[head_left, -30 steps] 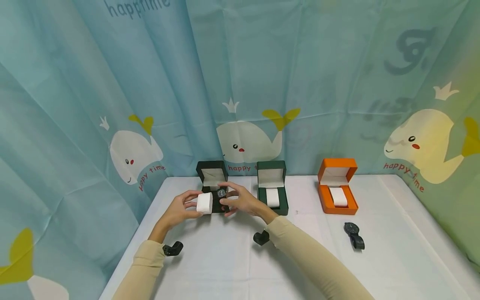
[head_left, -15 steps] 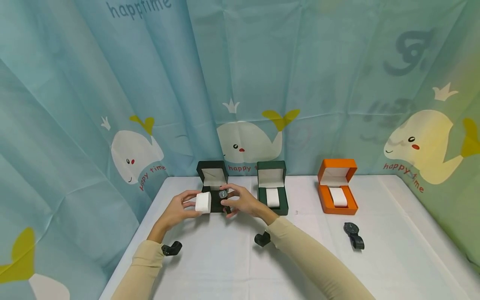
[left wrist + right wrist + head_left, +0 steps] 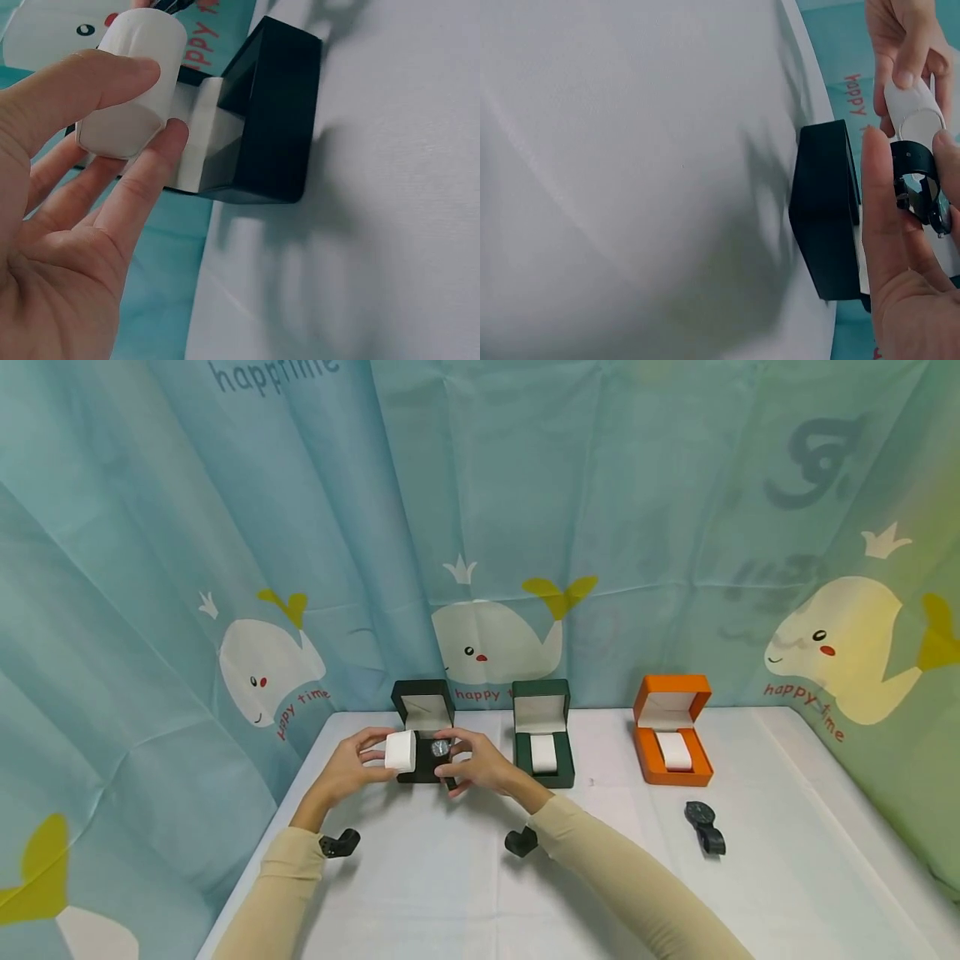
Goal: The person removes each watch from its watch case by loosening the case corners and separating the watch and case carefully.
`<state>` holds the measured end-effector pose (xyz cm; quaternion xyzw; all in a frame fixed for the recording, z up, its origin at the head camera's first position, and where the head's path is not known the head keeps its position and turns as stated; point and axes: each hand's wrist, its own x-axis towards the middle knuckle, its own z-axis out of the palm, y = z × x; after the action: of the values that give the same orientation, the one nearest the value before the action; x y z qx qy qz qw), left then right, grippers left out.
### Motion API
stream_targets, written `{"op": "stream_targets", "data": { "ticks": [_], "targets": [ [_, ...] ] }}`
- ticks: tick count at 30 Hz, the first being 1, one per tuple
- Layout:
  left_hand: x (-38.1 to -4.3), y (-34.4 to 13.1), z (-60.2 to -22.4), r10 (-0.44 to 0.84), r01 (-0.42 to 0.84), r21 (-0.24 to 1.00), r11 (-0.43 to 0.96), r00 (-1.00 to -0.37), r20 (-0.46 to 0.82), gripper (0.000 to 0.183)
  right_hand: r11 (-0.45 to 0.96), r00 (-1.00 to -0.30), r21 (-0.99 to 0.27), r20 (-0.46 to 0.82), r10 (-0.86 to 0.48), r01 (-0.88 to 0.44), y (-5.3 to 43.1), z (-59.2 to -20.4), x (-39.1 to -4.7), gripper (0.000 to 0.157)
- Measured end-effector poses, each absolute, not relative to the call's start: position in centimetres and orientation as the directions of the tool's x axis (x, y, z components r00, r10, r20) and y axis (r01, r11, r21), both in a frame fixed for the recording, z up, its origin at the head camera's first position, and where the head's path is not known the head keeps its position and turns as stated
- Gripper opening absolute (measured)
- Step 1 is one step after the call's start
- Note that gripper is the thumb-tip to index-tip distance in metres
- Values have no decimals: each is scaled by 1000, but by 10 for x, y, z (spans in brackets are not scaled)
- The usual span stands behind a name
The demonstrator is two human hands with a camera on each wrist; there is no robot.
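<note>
My left hand [image 3: 349,770] holds a white watch cushion [image 3: 400,752] between thumb and fingers, at the left front of the open black watch box [image 3: 424,687]. In the left wrist view the thumb presses one side of the cushion [image 3: 139,45] and fingertips support the other. My right hand [image 3: 486,765] pinches a black-strapped watch [image 3: 440,748] over the same box. The right wrist view shows its strap [image 3: 913,156] closed in a loop, its opening beside the round end of the cushion [image 3: 909,100]. Watch and cushion look separate in the head view.
To the right stand an open green watch box [image 3: 542,687] and an open orange watch box [image 3: 672,683], each with a white cushion inside. Another black watch [image 3: 701,814] lies on the white-covered table [image 3: 600,852] in front of the orange box. A whale-print curtain [image 3: 637,527] hangs behind.
My left hand has shifted a little left and up with the cushion, widening the gap to the watch. The right hand and watch have barely moved.
</note>
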<state>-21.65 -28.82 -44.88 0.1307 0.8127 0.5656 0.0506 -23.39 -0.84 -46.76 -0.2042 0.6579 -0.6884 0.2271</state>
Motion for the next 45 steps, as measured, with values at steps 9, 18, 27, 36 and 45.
{"op": "stream_targets", "data": {
  "ticks": [9, 18, 27, 36, 45],
  "targets": [
    [-225, -290, -446, 247, 158, 929, 335, -966, 75, 71, 0, -846, -1000, 14, -533, -16, -16, -468, -223, 67],
    [-237, -289, -443, 229, 144, 913, 381, -972, 58, 72, 82, -894, -994, 34, -447, -79, -27, -478, -216, 67],
    [-247, -287, -439, 215, 148, 894, 424, -975, 59, 72, 134, -920, -990, -6, -392, -50, -45, -480, -197, 67],
    [-250, -287, -438, 203, 158, 880, 448, -977, 71, 73, 174, -938, -984, -21, -347, -43, -67, -487, -185, 68],
    [-247, -286, -436, 189, 160, 871, 464, -979, 79, 72, 153, -957, -988, -26, -288, -19, -84, -494, -174, 65]
  ]
}}
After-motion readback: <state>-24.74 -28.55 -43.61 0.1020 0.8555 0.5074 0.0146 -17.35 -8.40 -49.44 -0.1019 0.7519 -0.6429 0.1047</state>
